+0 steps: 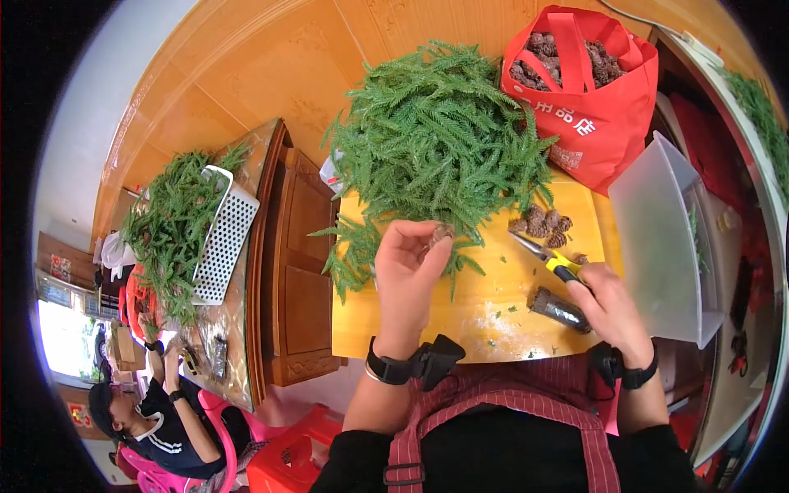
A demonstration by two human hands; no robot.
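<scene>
Between the thumb and fingers of my left hand (413, 267) is a brown pine cone (441, 233), held up over the yellow table (468, 316). My right hand (606, 302) grips yellow-and-black pliers (562, 266), their metal jaws pointing toward the far left. Several pine cones (538, 220) lie on the table just beyond the jaws. A dark roll in clear wrapping (561, 311) rests beside my right hand. Past my left hand rises a big heap of green artificial fir sprigs (436, 131), with a smaller bunch (352, 251) at the table's left side.
A red bag (596, 123) full of pine cones stands at the far right. Next to it is a translucent plastic bin (662, 238). To the left, a co-worker (177, 427) sits at another table with more sprigs (168, 222) and a white perforated basket (228, 246). A red stool (288, 456) stands between us.
</scene>
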